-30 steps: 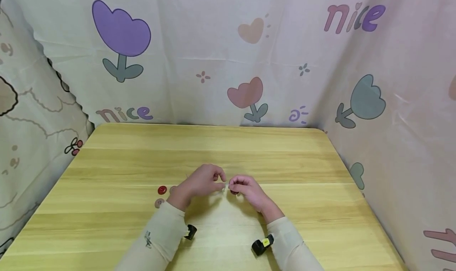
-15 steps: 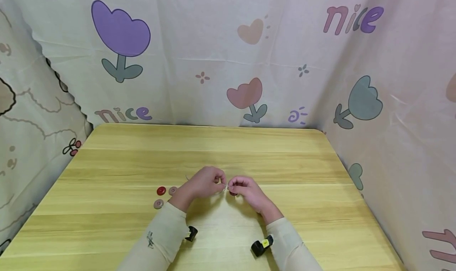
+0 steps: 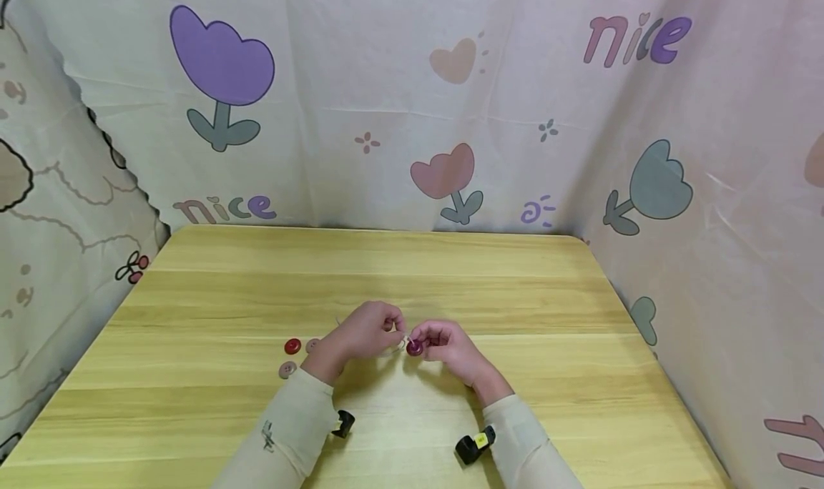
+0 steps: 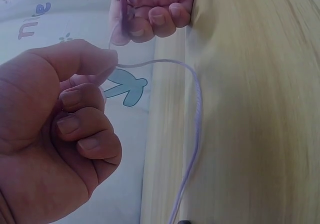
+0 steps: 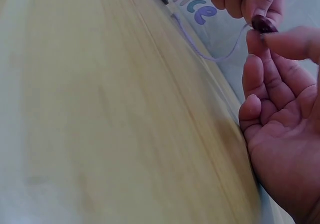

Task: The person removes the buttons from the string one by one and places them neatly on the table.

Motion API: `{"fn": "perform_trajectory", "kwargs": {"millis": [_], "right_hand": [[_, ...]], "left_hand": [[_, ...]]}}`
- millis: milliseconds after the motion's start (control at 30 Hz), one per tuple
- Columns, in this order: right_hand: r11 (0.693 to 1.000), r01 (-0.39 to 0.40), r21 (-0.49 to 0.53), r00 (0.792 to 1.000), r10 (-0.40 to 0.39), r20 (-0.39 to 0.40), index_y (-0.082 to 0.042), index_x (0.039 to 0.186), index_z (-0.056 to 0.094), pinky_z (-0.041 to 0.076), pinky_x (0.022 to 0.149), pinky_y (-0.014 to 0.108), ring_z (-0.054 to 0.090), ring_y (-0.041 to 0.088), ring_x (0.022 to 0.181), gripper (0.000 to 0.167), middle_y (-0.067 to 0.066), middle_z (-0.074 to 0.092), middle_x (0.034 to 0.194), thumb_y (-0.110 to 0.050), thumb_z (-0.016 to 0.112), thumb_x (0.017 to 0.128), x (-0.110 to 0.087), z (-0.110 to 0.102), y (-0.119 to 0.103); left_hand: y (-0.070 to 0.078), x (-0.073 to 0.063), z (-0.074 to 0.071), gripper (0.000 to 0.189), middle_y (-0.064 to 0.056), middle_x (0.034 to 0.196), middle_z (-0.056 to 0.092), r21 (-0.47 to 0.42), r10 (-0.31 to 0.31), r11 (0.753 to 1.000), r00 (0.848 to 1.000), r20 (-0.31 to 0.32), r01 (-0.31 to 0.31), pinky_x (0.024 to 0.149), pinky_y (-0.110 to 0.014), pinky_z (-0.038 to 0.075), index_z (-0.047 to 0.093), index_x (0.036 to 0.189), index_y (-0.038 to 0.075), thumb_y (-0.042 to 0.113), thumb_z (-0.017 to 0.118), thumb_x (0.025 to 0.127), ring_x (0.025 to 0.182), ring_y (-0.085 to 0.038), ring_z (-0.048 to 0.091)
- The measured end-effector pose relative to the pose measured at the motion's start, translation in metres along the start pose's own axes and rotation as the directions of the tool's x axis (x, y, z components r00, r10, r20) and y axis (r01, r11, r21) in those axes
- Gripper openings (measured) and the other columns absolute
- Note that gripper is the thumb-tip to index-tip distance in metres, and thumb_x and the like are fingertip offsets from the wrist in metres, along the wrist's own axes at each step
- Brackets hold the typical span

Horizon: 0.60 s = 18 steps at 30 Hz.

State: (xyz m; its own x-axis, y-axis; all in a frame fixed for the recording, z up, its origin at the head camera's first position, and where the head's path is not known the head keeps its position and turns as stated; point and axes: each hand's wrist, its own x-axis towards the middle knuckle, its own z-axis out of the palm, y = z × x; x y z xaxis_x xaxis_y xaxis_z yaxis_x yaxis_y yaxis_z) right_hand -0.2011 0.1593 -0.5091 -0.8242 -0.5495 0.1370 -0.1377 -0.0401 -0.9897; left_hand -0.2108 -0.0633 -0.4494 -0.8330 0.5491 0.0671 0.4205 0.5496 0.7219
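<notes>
Over the middle of the table, my left hand (image 3: 370, 330) pinches a thin pale cord (image 4: 197, 108) between thumb and index finger, its other fingers curled in. The cord runs up from those fingertips to a dark red button (image 3: 415, 347). Thumb and fingertips of my right hand (image 3: 449, 344) pinch that button, close beside the left fingertips. Seen from the right wrist, the button (image 5: 263, 24) stands tilted between thumb and index finger with the cord (image 5: 215, 58) looping away behind it. The cord's length past my left hand is partly hidden by that hand in the head view.
Left of my left wrist lie a red button (image 3: 292, 346), a pinkish-brown button (image 3: 287, 369) and another pinkish-brown button (image 3: 312, 345) partly covered by the wrist. The wooden table (image 3: 515, 282) meets a printed curtain (image 3: 360, 60) at the back and sides.
The dark red button, earlier mostly hidden behind my right thumb, now shows its face at the fingertips. My right thumb has shifted back a little; both hands otherwise stay nearly in place.
</notes>
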Motion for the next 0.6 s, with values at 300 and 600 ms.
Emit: {"fn": "perform_trajectory", "kwargs": {"millis": [300,600], "right_hand": [[1.000,-0.003,-0.022,1.000,0.002,-0.004,0.010,0.109,0.065,0.053,0.077,0.031,0.063,0.021,0.084,0.023,0.020,0.067,0.097,0.005,0.070,0.087,0.0002,0.0009,0.0016],[0.997,-0.077,-0.011,0.995,0.076,-0.067,0.009,0.108,0.057,0.050,0.079,0.031,0.061,0.030,0.090,0.019,0.017,0.065,0.099,0.005,0.065,0.090,0.0001,0.0026,-0.0002]], "left_hand": [[0.0006,-0.0020,-0.0029,0.014,0.007,0.056,0.031,-0.019,-0.018,1.000,1.000,0.000,0.018,0.055,-0.028,0.032,0.065,0.079,0.015,0.005,0.067,0.089,0.051,-0.008,0.028],[0.0000,-0.0051,-0.0022,0.012,0.006,0.057,0.031,-0.054,-0.052,0.997,0.999,0.001,0.052,0.055,-0.027,0.031,0.066,0.082,0.013,0.004,0.066,0.090,0.051,-0.008,0.029]]}}
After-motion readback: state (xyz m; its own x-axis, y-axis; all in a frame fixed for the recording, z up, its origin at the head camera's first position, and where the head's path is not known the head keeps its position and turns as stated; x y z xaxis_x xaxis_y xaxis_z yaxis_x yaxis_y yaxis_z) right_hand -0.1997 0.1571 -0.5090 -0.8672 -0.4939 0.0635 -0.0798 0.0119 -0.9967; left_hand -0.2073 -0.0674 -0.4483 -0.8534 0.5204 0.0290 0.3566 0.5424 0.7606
